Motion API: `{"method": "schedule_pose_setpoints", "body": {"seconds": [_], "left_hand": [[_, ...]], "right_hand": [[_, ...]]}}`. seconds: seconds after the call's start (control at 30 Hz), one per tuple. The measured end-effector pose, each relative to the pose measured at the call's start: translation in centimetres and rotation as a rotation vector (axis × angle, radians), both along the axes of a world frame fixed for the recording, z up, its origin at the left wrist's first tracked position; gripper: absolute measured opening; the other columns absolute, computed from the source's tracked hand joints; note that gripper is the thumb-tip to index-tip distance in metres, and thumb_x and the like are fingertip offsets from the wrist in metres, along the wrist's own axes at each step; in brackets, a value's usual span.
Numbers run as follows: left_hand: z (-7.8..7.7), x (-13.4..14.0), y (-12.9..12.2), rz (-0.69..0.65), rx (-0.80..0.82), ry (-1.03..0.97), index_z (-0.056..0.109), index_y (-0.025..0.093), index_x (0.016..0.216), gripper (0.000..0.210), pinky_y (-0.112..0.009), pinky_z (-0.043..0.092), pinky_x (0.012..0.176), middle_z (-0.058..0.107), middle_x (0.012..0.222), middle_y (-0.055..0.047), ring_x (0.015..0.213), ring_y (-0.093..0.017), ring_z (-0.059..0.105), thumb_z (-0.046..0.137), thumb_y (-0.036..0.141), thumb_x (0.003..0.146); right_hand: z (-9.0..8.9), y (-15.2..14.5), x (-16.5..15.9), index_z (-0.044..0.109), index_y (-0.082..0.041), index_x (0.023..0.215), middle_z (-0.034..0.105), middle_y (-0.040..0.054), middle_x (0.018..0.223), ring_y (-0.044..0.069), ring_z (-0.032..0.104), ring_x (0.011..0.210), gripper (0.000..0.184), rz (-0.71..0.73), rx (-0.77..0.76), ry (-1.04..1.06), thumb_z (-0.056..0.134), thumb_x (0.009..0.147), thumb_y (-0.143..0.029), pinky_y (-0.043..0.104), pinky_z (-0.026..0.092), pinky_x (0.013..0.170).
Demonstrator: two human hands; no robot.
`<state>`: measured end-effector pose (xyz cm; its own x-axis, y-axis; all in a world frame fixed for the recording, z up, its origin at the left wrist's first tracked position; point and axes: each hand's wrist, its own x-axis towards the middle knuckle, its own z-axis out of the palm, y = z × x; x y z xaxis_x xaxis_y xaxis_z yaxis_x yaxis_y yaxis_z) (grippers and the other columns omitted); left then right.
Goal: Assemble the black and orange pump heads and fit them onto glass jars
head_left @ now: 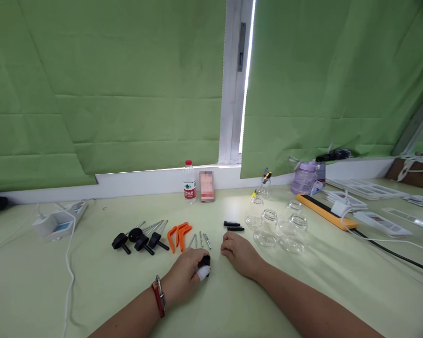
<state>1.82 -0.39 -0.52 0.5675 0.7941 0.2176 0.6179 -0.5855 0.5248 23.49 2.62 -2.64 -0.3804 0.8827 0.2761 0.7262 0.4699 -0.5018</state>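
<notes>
My left hand (187, 272) is closed around a small black part (205, 262), mostly covered by the fingers; the thumb wears a white wrap. My right hand (242, 253) rests on the table with its fingers curled together, and whatever they may hold is hidden. Just beyond it lie two short black ridged pieces (231, 224). Several thin metal rods (202, 239) lie beyond my left hand. To their left are several orange bent pieces (180, 234), then several black round caps with handles and metal shafts (141, 242). Clear round jars (268, 230) stand right of my right hand.
A water bottle (189, 185) and a pinkish box (207, 187) stand by the wall. Screwdrivers (267, 177) lean in a jar behind. An orange power strip (320, 210), a purple jug (303, 178) and flat panels (382, 223) lie right. A white power strip (61, 220) with cables sits left.
</notes>
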Motion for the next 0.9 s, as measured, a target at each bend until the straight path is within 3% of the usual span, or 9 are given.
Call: {"method": "schedule_pose_setpoints", "body": {"seconds": [0.5, 0.9], "left_hand": [[-0.1, 0.8, 0.0, -0.027, 0.008, -0.013, 0.055, 0.02, 0.092, 0.013, -0.029, 0.038, 0.07, 0.059, 0.081, -0.002, 0.077, -0.019, 0.048, 0.047, 0.02, 0.082], [0.0, 1.0, 0.0, -0.052, 0.017, -0.028, 0.055, 0.019, 0.085, 0.01, -0.029, 0.037, 0.071, 0.059, 0.079, -0.002, 0.075, -0.018, 0.048, 0.045, 0.02, 0.084]], "right_hand": [[2.1, -3.1, -2.5, 0.065, -0.02, 0.08, 0.053, 0.0028, 0.086, 0.013, 0.053, 0.077, 0.015, 0.16, 0.015, 0.461, 0.051, 0.085, -0.018, 0.025, 0.043, 0.07], [1.6, -3.2, -2.8, 0.066, -0.019, 0.08, 0.052, 0.0022, 0.085, 0.013, 0.053, 0.075, 0.014, 0.223, -0.065, 0.544, 0.052, 0.085, -0.018, 0.025, 0.043, 0.07]]}}
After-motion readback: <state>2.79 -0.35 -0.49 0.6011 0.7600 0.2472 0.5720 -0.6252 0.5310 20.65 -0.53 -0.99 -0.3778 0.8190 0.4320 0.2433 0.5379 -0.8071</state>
